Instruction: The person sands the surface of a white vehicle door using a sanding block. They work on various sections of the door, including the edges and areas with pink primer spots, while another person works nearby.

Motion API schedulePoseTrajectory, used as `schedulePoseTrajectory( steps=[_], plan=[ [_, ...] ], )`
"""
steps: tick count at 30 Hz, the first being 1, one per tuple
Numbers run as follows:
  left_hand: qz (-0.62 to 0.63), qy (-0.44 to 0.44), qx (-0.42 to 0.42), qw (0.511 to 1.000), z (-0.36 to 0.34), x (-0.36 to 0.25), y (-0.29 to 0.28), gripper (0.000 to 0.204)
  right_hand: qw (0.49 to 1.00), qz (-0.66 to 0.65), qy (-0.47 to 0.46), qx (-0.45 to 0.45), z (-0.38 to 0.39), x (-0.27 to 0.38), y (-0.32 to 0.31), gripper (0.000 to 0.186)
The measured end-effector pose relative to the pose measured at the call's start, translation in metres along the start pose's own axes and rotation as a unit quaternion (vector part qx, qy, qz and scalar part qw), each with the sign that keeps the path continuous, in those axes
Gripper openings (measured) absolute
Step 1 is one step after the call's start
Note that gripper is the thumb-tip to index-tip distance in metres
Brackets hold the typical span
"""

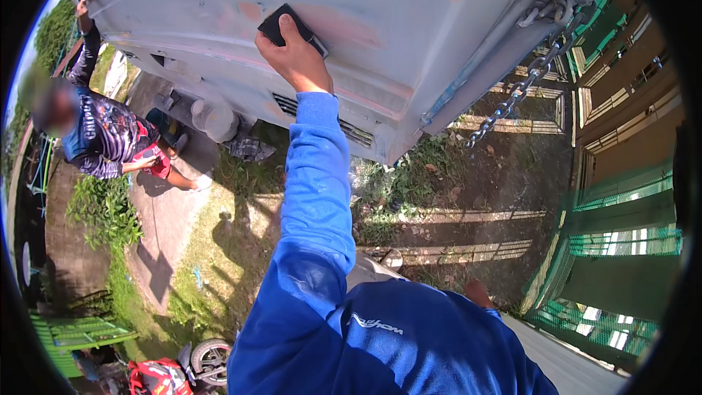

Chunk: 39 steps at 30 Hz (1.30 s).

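My left hand (298, 57) reaches up in a blue sleeve and is closed on a black sanding block (273, 24), whose pale edge shows near the wrist side. The block lies against a large light-grey metal body panel (395, 36), which has pinkish and orange patches and dark scuffs. Some of my fingers are hidden behind the block. Low beside my torso, a small part of my right hand (478, 293) shows past its blue sleeve; its fingers cannot be made out.
A person (95, 132) at the left has one hand up on the panel's far edge. A chain (515, 95) hangs from the panel's right corner. Pale buckets (219, 123) stand below the panel. A red motorcycle (164, 377) is at lower left, green netting (621, 241) at right.
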<state>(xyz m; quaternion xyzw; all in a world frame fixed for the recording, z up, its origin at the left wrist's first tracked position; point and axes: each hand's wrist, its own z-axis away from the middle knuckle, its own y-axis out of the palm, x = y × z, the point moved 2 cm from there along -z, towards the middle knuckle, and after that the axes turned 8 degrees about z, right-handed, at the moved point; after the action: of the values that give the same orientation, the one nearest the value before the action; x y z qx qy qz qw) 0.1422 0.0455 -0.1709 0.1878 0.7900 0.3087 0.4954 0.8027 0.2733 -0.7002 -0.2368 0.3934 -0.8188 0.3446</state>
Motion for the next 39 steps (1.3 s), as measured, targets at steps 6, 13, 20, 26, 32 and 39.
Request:
schedulePoseTrajectory(
  steps=[6,13,20,26,32,39],
  plan=[
    [-0.129,0.101,0.013,0.986,0.096,0.045,0.009,0.046,0.998,0.037,-0.043,0.036,-0.004,0.004,0.015,0.036],
    [-0.054,0.014,-0.087,0.995,0.007,0.008,-0.02,0.038,0.951,0.272,-0.142,0.023,-0.004,-0.014,0.019,0.028],
    [-0.097,-0.04,-0.011,0.994,0.003,0.023,-0.041,0.027,0.986,0.131,-0.056,0.087,0.011,-0.016,0.043,0.029],
    [-0.29,0.149,0.038,0.945,0.09,0.05,-0.033,0.044,0.991,0.086,0.011,0.1,0.001,-0.012,0.016,0.033],
    [-0.111,0.068,-0.086,0.988,0.01,0.027,-0.027,0.049,0.991,-0.104,0.08,0.02,-0.011,0.065,-0.082,0.037],
    [-0.092,-0.121,0.176,0.972,0.12,0.031,-0.081,0.063,0.912,-0.404,-0.046,0.057,-0.021,0.252,-0.242,0.036]
  ],
)
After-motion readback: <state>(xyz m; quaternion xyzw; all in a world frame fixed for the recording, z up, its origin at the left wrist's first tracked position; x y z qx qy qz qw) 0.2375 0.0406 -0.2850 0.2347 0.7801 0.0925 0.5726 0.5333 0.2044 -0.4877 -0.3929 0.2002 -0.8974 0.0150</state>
